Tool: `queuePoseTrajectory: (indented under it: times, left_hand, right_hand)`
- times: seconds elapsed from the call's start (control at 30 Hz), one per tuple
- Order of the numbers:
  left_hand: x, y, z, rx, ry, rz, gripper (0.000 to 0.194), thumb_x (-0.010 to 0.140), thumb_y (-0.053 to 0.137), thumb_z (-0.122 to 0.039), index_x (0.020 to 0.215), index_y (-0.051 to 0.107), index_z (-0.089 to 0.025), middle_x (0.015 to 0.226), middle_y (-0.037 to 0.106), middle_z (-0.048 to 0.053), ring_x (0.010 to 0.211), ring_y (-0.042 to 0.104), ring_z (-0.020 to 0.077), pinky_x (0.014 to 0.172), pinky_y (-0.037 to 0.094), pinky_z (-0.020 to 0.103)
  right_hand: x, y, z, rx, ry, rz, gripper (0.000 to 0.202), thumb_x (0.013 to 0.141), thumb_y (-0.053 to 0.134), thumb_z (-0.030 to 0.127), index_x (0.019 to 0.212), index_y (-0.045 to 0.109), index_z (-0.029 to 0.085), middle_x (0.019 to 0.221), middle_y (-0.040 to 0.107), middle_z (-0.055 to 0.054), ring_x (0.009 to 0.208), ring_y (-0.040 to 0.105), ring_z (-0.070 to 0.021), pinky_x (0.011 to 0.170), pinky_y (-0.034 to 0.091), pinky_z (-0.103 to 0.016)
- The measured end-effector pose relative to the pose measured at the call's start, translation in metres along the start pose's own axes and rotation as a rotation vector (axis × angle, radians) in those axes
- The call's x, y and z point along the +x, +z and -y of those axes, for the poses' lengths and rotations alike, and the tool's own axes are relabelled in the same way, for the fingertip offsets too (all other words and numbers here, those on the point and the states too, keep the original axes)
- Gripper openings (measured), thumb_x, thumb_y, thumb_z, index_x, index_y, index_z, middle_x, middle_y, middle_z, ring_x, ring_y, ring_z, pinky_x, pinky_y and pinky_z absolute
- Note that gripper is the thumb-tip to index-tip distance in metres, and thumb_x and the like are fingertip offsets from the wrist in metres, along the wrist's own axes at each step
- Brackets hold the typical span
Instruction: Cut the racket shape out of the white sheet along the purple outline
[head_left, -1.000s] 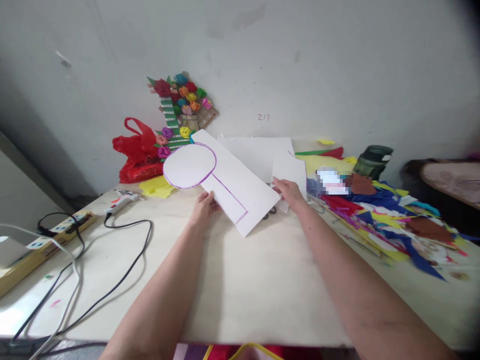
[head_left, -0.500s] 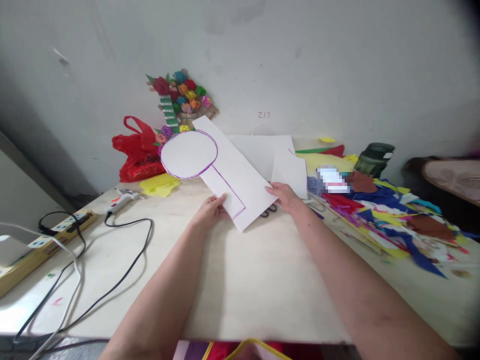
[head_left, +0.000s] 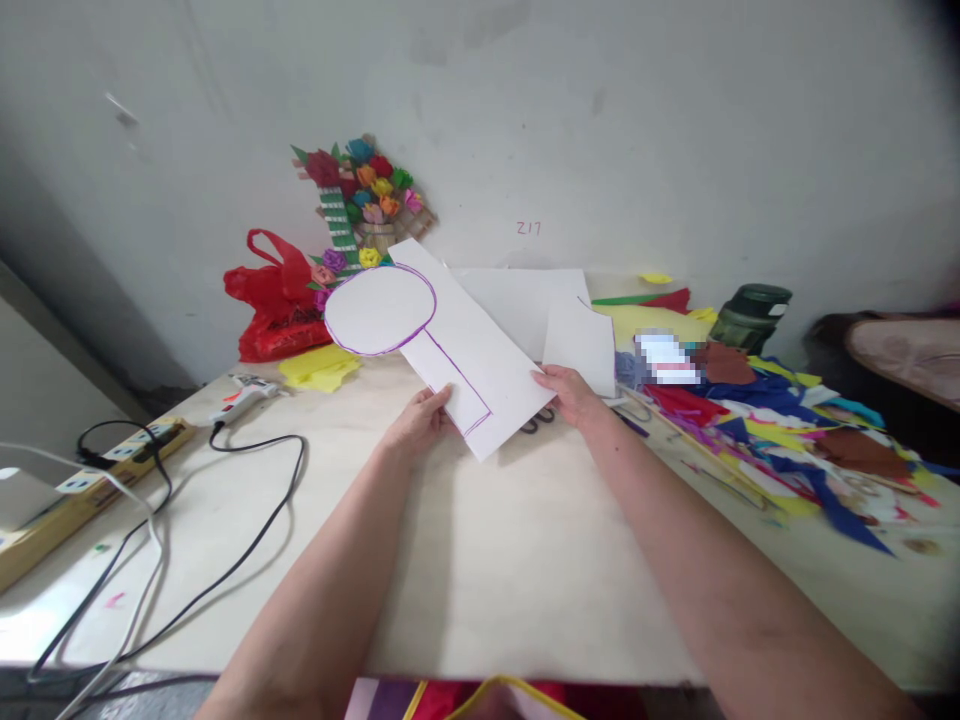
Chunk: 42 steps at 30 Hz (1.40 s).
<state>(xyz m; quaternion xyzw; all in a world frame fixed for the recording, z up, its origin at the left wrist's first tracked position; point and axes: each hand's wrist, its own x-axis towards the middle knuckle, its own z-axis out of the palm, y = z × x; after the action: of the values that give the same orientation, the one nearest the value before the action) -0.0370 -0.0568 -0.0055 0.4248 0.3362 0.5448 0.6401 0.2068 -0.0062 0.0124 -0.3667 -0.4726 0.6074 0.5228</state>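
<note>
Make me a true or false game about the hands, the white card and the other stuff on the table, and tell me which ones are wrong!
1. The left hand and the right hand both hold the white card. True.
2. The lines on the white card are green. False: they are purple.
3. The green bottle stands toward the back, on the right. True.
4. The red bag is at the right end of the table. False: the red bag is on the left side.
5. The paper flowers come in several colours. True.
6. The right hand is holding the green bottle. False: it grips the white card.
</note>
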Motion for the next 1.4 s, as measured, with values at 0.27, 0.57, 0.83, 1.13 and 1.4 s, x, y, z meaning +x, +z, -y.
queuePoseTrajectory:
  times: [0.27,0.57,0.83,1.13,1.4]
  left_hand:
    - [-0.001,0.004,-0.008,-0.041,0.187,-0.148,0.027,0.076,0.06,-0.033,0.087,0.059,-0.009,0.078,0.067,0.011,0.067,0.064,0.0194,0.064,0.054,0.034]
    - [-0.001,0.007,-0.01,-0.045,0.191,-0.15,0.026,0.077,0.058,-0.033,0.087,0.058,-0.009,0.077,0.067,0.01,0.067,0.064,0.019,0.063,0.054,0.034]
    - [-0.001,0.006,-0.008,-0.04,0.19,-0.124,0.03,0.075,0.06,-0.037,0.086,0.059,-0.008,0.077,0.067,0.01,0.067,0.063,0.0186,0.064,0.053,0.034]
    - [0.001,0.01,-0.005,-0.019,0.241,-0.114,0.027,0.068,0.068,-0.031,0.083,0.059,-0.01,0.075,0.067,0.006,0.066,0.062,0.0148,0.066,0.05,0.028]
    - [0.006,-0.007,-0.003,-0.045,0.295,-0.22,0.028,0.068,0.068,-0.032,0.085,0.057,-0.013,0.072,0.065,0.002,0.06,0.06,0.0109,0.059,0.05,0.025]
  right_hand:
    - [-0.006,0.036,-0.015,0.13,0.153,0.216,0.021,0.064,0.068,0.027,0.078,0.063,0.012,0.071,0.068,-0.008,0.064,0.063,-0.0172,0.053,0.05,-0.026]
    - [-0.017,0.058,-0.023,0.019,0.153,0.2,0.022,0.054,0.073,0.018,0.075,0.067,0.011,0.076,0.07,-0.009,0.076,0.064,-0.023,0.066,0.05,-0.035]
    - [-0.016,0.06,-0.026,0.069,0.141,0.162,0.021,0.055,0.073,0.017,0.074,0.067,0.012,0.074,0.07,-0.007,0.073,0.064,-0.0205,0.066,0.05,-0.033]
    - [-0.019,0.062,-0.022,-0.071,0.087,0.278,0.028,0.059,0.072,0.024,0.083,0.066,0.012,0.079,0.069,-0.007,0.069,0.063,-0.0165,0.058,0.052,-0.028]
    - [-0.007,0.03,0.014,-0.579,-0.037,0.006,0.012,0.07,0.059,0.016,0.081,0.063,0.013,0.058,0.062,-0.002,0.044,0.052,-0.009,0.044,0.042,-0.021]
